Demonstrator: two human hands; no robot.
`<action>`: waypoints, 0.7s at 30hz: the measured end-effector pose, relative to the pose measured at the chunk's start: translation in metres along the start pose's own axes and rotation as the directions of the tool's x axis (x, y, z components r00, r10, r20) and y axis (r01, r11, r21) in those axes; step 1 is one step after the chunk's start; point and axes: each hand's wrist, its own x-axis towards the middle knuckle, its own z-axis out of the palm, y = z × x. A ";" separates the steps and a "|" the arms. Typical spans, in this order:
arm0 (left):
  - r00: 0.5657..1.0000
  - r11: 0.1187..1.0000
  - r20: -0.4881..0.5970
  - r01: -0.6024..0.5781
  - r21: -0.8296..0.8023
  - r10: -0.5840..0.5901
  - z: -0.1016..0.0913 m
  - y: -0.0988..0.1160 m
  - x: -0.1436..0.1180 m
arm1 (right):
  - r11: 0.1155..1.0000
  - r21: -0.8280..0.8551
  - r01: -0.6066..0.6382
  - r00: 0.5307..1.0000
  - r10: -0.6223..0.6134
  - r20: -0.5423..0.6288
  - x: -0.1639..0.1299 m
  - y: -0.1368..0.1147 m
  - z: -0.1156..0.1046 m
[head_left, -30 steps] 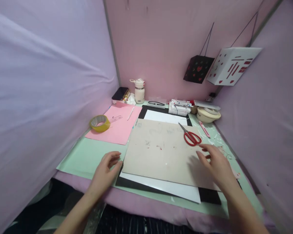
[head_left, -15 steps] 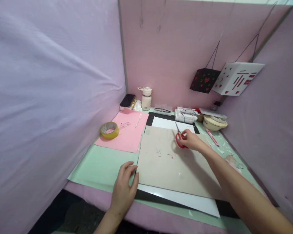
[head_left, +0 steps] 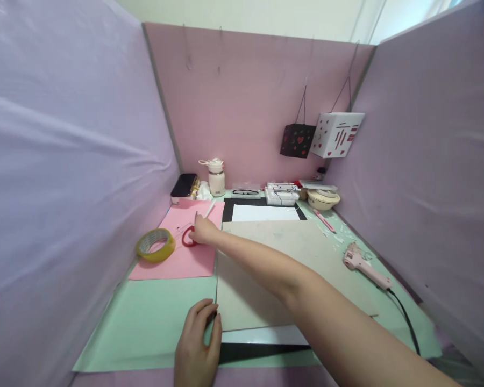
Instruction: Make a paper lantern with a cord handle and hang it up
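Mint-green paper table cover [head_left: 153,317] inside pink and lilac fabric walls [head_left: 242,102], right hand [head_left: 204,232] clamped on red-handled scissors [head_left: 189,237] over pink paper sheet [head_left: 181,258], left hand [head_left: 197,344] fingers loosely together at grey cardboard sheet [head_left: 282,269] corner.

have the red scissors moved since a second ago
Yes. The red scissors, in the right hand, went left, off the grey board onto the pink paper.
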 end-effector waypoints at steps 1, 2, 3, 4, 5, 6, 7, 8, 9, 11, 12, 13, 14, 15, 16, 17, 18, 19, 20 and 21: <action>1.000 1.000 0.000 -0.001 -0.001 0.001 0.000 0.000 0.000 | 1.000 0.005 0.021 1.000 -0.021 -0.008 -0.005 0.001 0.000; 1.000 1.000 0.002 0.003 -0.002 -0.003 0.001 0.000 0.000 | 0.998 0.012 0.055 0.998 -0.055 -0.016 -0.015 0.003 0.000; 1.000 1.000 0.007 0.010 -0.002 -0.010 0.001 0.000 0.000 | 0.995 0.021 0.101 0.995 -0.101 -0.024 -0.029 0.007 -0.003; 1.000 1.000 0.010 0.022 -0.003 -0.022 0.002 0.000 -0.001 | 0.988 0.029 0.149 0.988 -0.149 -0.029 -0.048 0.014 -0.006; 0.999 0.999 0.012 0.037 -0.007 -0.037 0.002 0.000 -0.001 | 0.981 0.037 0.190 0.982 -0.188 -0.031 -0.071 0.023 -0.011; 0.998 0.998 0.014 0.056 -0.014 -0.056 0.001 0.001 -0.001 | 0.974 0.043 0.222 0.975 -0.221 -0.033 -0.097 0.034 -0.017; 0.997 0.997 0.023 0.078 -0.023 -0.078 0.001 0.002 -0.002 | 0.963 0.047 0.267 0.963 -0.266 -0.036 -0.127 0.047 -0.025; 0.994 0.994 0.039 0.105 -0.034 -0.103 -0.001 0.003 -0.002 | 0.939 0.038 0.341 0.939 -0.339 -0.055 -0.158 0.063 -0.032; 0.989 0.990 0.064 0.136 -0.047 -0.133 -0.002 0.004 -0.003 | 0.933 0.013 0.361 0.931 -0.359 -0.069 -0.190 0.082 -0.040; 0.970 0.973 0.133 0.215 -0.083 -0.203 -0.007 0.008 -0.005 | 0.966 -0.062 0.251 0.958 -0.257 -0.131 -0.254 0.125 -0.052; 0.955 0.959 0.173 0.261 -0.113 -0.240 -0.009 0.009 -0.007 | 0.983 -0.104 0.150 0.965 -0.168 -0.200 -0.284 0.149 -0.055; 0.937 0.939 0.216 0.309 -0.152 -0.274 -0.011 0.011 -0.008 | 0.989 -0.141 0.040 0.957 -0.079 -0.279 -0.312 0.173 -0.055; 0.915 0.912 0.264 0.361 -0.197 -0.305 -0.013 0.012 -0.008 | 0.984 -0.166 -0.068 0.925 0.000 -0.380 -0.337 0.195 -0.054; 0.890 0.879 0.313 0.413 -0.240 -0.332 -0.014 0.013 -0.009 | 0.971 -0.180 -0.154 0.884 0.054 -0.464 -0.361 0.216 -0.049; 0.862 0.843 0.361 0.462 -0.275 -0.355 -0.015 0.014 -0.009 | 0.957 -0.188 -0.219 0.834 0.083 -0.546 -0.381 0.235 -0.044; 0.836 0.808 0.402 0.506 -0.301 -0.373 -0.015 0.015 -0.009 | 0.944 -0.188 -0.271 0.801 0.113 -0.587 -0.397 0.250 -0.037; 0.816 0.777 0.428 0.540 -0.323 -0.389 -0.015 0.015 -0.008 | 0.934 -0.189 -0.303 0.773 0.125 -0.623 -0.410 0.261 -0.029; 0.805 0.752 0.435 0.563 -0.343 -0.404 -0.014 0.016 -0.008 | 0.929 -0.193 -0.316 0.762 0.127 -0.635 -0.419 0.269 -0.021; 0.798 0.731 0.433 0.579 -0.362 -0.418 -0.013 0.016 -0.007 | 0.927 -0.194 -0.319 0.753 0.124 -0.646 -0.425 0.274 -0.014; 0.794 0.714 0.431 0.590 -0.377 -0.429 -0.011 0.018 -0.007 | 0.925 -0.196 -0.325 0.745 0.123 -0.655 -0.427 0.276 -0.008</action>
